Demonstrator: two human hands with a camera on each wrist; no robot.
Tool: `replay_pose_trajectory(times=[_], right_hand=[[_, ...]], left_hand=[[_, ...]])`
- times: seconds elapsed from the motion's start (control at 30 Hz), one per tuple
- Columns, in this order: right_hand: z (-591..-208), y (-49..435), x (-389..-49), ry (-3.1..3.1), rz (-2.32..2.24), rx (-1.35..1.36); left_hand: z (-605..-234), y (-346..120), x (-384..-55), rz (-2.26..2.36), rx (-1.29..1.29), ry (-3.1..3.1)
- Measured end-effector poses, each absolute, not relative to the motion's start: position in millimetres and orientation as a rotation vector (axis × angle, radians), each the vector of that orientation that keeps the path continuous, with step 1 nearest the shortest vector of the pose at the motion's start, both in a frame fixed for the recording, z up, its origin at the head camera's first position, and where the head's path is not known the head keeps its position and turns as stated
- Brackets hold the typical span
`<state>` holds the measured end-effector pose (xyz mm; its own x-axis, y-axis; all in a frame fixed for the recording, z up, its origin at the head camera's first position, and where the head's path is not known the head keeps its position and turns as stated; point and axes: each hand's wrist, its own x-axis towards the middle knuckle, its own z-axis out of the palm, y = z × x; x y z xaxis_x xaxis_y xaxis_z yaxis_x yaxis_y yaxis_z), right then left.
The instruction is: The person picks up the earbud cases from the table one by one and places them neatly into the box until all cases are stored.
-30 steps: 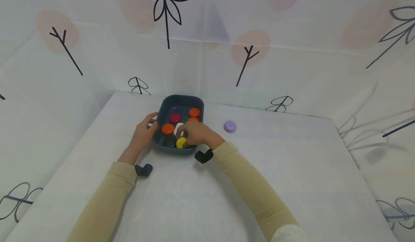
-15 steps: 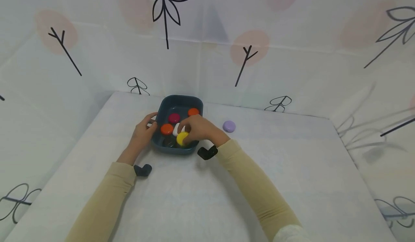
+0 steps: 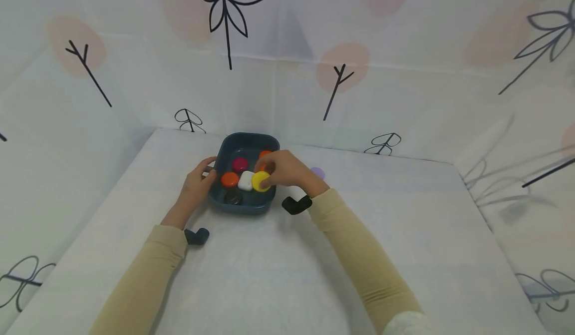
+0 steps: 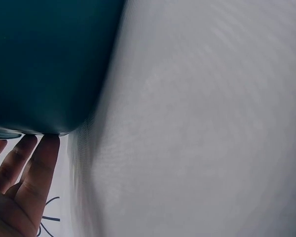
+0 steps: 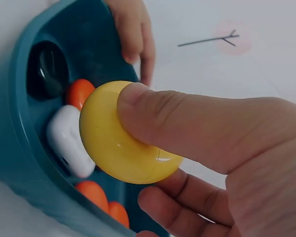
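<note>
A dark teal bin [image 3: 241, 208] stands at the back left of the table, with several small glossy pieces inside. My right hand [image 3: 289, 169] pinches a yellow round disc [image 5: 126, 143] between thumb and fingers, held over the bin's right side. Beneath and beside it in the bin are a white rounded-square piece [image 3: 245, 180], an orange disc [image 3: 229, 179], a crimson disc [image 3: 240, 164] and a black disc [image 3: 233, 196]. More orange discs [image 5: 92, 193] are partly hidden by my right hand. My left hand [image 3: 196, 181] touches the bin's left wall with its fingertips, fingers fairly straight.
On the white table [image 3: 251, 275], right of the bin, lies a lilac disc [image 3: 318, 172], partly covered by my right hand. A printed cloth [image 3: 287, 95] with flowers and twigs rises behind the table. Dark wrist mounts sit at both cuffs.
My right hand has lifted the yellow disc from the bin's front and moved it up and to the right. The left hand has stayed at the bin's wall.
</note>
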<state>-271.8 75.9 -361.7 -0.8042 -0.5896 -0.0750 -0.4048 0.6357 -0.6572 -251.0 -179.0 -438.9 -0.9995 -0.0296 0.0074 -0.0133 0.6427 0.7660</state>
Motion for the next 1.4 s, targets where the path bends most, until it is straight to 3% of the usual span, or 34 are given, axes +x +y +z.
replay_pose_trajectory(times=[1.4], right_hand=[[-372,207,-284,2.837,-0.833,-0.31]], left_hand=[[-441,-181,-251,-1.32,0.01,-2.8]])
